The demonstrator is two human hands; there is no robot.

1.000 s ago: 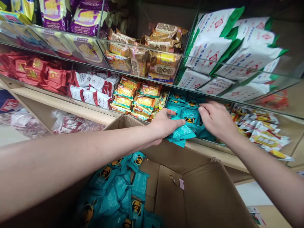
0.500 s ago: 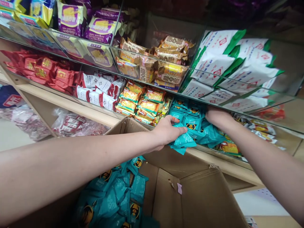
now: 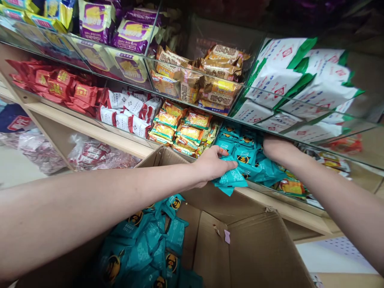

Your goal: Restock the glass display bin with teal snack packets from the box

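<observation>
My left hand [image 3: 211, 166] is closed on a teal snack packet [image 3: 231, 179] at the front lip of the lower shelf, thumb on top and fingers below. Behind it, more teal packets with black-and-yellow round logos [image 3: 244, 156] are piled in the same compartment. Reaching in at the right side of that pile is my right hand [image 3: 271, 147]; its fingers are hidden behind the packets and under the upper shelf. Below my arms stands an open cardboard box [image 3: 255, 240], with many teal packets [image 3: 147, 248] heaped in its left part.
Yellow-green biscuit packs [image 3: 192, 130], white-and-red packets [image 3: 132, 106] and red packets [image 3: 61, 86] fill compartments to the left. Above runs a clear shelf front [image 3: 192, 74] with brown packs [image 3: 217, 90] and white-green bags [image 3: 279, 86]. Plastic-wrapped bundles [image 3: 93, 154] lie below left.
The view has shifted slightly, so the shelves appear a little further right. Both hands stay at the teal packets, with hardly any movement.
</observation>
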